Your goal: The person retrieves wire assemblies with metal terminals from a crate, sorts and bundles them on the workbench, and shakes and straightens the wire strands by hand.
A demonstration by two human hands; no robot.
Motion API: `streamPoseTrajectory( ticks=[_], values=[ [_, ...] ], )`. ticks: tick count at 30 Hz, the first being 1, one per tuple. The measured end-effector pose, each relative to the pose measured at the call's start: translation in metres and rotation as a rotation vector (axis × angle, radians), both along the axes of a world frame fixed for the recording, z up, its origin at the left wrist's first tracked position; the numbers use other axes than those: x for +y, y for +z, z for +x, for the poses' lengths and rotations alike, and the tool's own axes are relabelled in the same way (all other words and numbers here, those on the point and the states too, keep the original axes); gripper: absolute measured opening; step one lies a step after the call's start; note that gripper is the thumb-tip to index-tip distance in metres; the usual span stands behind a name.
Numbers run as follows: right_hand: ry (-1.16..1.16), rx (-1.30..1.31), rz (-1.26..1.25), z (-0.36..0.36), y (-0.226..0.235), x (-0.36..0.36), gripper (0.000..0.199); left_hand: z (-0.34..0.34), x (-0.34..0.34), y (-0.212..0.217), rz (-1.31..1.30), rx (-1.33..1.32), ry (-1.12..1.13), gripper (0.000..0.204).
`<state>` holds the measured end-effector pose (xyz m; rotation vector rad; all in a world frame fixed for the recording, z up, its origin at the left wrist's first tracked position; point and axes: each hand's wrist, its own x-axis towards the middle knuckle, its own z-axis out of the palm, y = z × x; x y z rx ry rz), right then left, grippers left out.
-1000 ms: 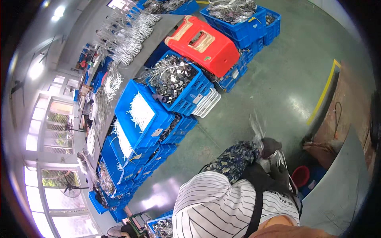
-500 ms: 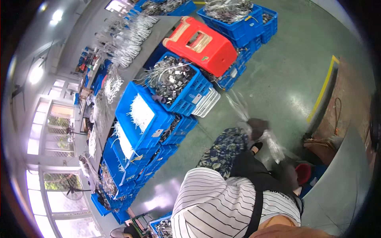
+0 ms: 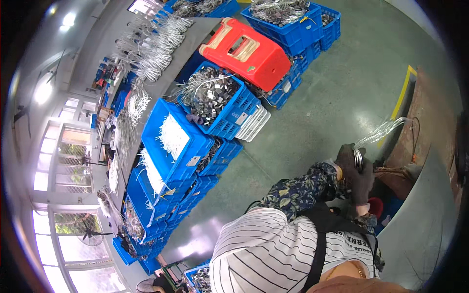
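Note:
My left hand (image 3: 346,158), in a dark grey glove below a dark leaf-patterned sleeve, is closed around a bundle of thin silvery-white wires (image 3: 382,133). My right hand (image 3: 362,186), gloved the same way, is pressed against the left one and also closed on the bundle. The loose ends fan out from my hands toward the upper right. Between the gloves the wires look bent round or banded together; the gloves hide the other end. Both hands are in front of my body, above the floor.
To the left stand stacked blue crates (image 3: 193,163) with white strips and dark-tipped cable pieces. A red bin (image 3: 251,56) lies on its side on crates. Behind runs a long table (image 3: 188,44) carrying wire bundles. At right are a brown-topped surface (image 3: 427,112) and a red container (image 3: 375,207).
My hands have come together and moved to the right. The wire bundle, blurred and hanging on both sides of my left hand before, now points to the upper right.

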<state>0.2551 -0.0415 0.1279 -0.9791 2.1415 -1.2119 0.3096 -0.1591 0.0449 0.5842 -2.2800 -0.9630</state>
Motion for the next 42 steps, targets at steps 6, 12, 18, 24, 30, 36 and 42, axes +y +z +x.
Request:
streamPoseTrajectory(
  ticks=[6,12,18,24,30,36,42],
  values=[
    [0.002,-0.579,-0.087,0.012,-0.014,-0.002,0.01,0.014,-0.007,-0.033,0.373,0.203,0.001,0.013],
    [0.415,-0.181,0.307,0.01,-0.082,0.087,0.02,0.056,-0.003,0.009,0.105,-0.881,-0.431,0.028],
    [0.329,-0.689,-0.288,0.016,0.127,-0.025,0.025,0.012,0.001,-0.047,0.172,-0.193,-0.305,0.027],
    [0.484,0.156,0.361,-0.005,0.001,0.05,0.033,0.055,-0.075,-0.009,0.207,-0.381,-0.204,0.027],
    [0.192,-0.03,0.441,0.009,0.043,0.13,0.027,0.184,-0.162,-0.074,-0.062,-0.704,0.091,0.027],
    [-0.088,-0.448,0.432,0.01,0.036,0.083,0.059,0.086,-0.084,0.032,0.435,-0.379,-0.121,0.035],
    [-0.173,-1.211,-1.07,0.007,0.028,0.058,0.063,0.081,0.024,0.062,0.406,-0.361,-0.84,0.036]
  ],
)
